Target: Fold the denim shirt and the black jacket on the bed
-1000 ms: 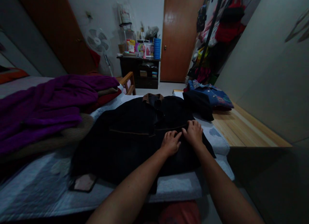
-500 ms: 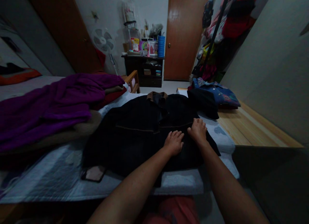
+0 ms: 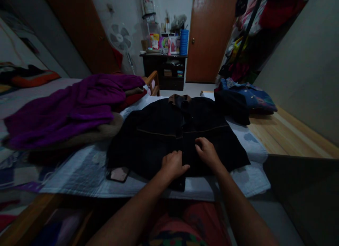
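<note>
A black jacket (image 3: pixel 156 147) with a brown collar (image 3: pixel 173 99) lies spread front side up, its collar away from me. Thin brown seam lines cross its chest. On the lower front, near the button edge, rests my left hand (image 3: pixel 173 164), thumb out to the side and fingers slightly bent. My right hand (image 3: pixel 208 152) is over the other front panel, fingers curved and a gap between them and the thumb. Neither hand shows cloth gripped in it. A phone-like flat object (image 3: pixel 119 174) with a pinkish face lies by the jacket's lower left corner, partly covered.
Purple clothing (image 3: pixel 66 112) is heaped at left on a light patterned cloth (image 3: pixel 84 177). A folded denim garment (image 3: pixel 250 94) sits at right on a wooden board (image 3: pixel 286 138). Farther back are a fan (image 3: pixel 120 37), a dark cabinet (image 3: pixel 164 73) and a door (image 3: pixel 209 34).
Both my hands have drawn back toward me across the jacket, the left one also leftward. The right hand has left the chest seam. The head view has shifted slightly.
</note>
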### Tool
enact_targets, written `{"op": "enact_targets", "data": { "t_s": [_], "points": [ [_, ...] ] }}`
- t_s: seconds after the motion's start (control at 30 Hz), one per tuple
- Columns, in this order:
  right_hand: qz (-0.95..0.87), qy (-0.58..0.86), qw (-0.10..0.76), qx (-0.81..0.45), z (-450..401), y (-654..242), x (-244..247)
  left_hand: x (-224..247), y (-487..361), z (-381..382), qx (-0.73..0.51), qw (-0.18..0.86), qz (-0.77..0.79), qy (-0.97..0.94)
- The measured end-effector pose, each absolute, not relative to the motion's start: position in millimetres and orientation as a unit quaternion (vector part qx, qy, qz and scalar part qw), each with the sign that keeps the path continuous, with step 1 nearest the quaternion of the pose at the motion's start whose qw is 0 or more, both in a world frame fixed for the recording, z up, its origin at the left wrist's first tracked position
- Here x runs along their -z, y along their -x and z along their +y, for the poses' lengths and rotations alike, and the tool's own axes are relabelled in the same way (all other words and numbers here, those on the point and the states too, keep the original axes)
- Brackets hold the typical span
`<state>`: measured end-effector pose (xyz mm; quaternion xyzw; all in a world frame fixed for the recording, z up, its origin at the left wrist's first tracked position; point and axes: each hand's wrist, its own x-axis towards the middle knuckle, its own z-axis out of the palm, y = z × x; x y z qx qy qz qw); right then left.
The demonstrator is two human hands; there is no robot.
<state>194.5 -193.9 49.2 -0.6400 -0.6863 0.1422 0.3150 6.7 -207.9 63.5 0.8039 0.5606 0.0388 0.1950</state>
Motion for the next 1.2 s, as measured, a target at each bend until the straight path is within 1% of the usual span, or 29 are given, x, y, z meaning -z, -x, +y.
{"op": "enact_targets", "data": {
  "t_s": [0.13, 0.23, 0.33, 0.47, 0.57, 0.73, 0.9, 1.07, 1.13, 1.2],
  "points": [
    [-0.697, 0.627, 0.3, -0.175, -198.4, -175.3, -29.4, -65.9, -10.3, -210.7, 0.007, 0.186, 0.571, -0.8],
    [-0.701, 0.636, 0.279, -0.162, -201.3, -171.5, -21.7, -63.8, -0.2, -199.6, -0.015, 0.215, 0.565, -0.797],
    [-0.713, 0.633, 0.256, -0.162, -207.0, -169.9, -22.9, -55.5, 17.9, -187.0, -0.09, 0.309, 0.533, -0.783],
    [-0.739, 0.606, 0.226, -0.189, -220.7, -165.7, -33.1, -43.3, 36.4, -180.0, -0.229, 0.501, 0.478, -0.684],
    [-0.771, 0.561, 0.192, -0.233, -233.4, -161.0, -39.0, -40.7, 39.0, -180.9, -0.322, 0.566, 0.47, -0.596],
    [-0.805, 0.523, 0.148, -0.238, -248.7, -152.8, -38.7, -42.4, 31.9, -182.1, -0.4, 0.569, 0.487, -0.528],
    [-0.792, 0.533, 0.17, -0.244, -251.2, -149.1, -37.7, -33.4, 26.4, -182.2, -0.425, 0.531, 0.482, -0.553],
    [-0.779, 0.546, 0.214, -0.223, -254.1, -144.8, -32.3, -25.2, 29.2, -187.5, -0.392, 0.529, 0.47, -0.588],
    [-0.782, 0.547, 0.223, -0.199, -255.7, -143.3, -28.1, -28.6, 35.4, -192.0, -0.355, 0.548, 0.45, -0.609],
    [-0.786, 0.546, 0.227, -0.181, -256.8, -142.4, -24.3, -36.2, 44.2, -198.0, -0.293, 0.583, 0.397, -0.646]
  ]
}}
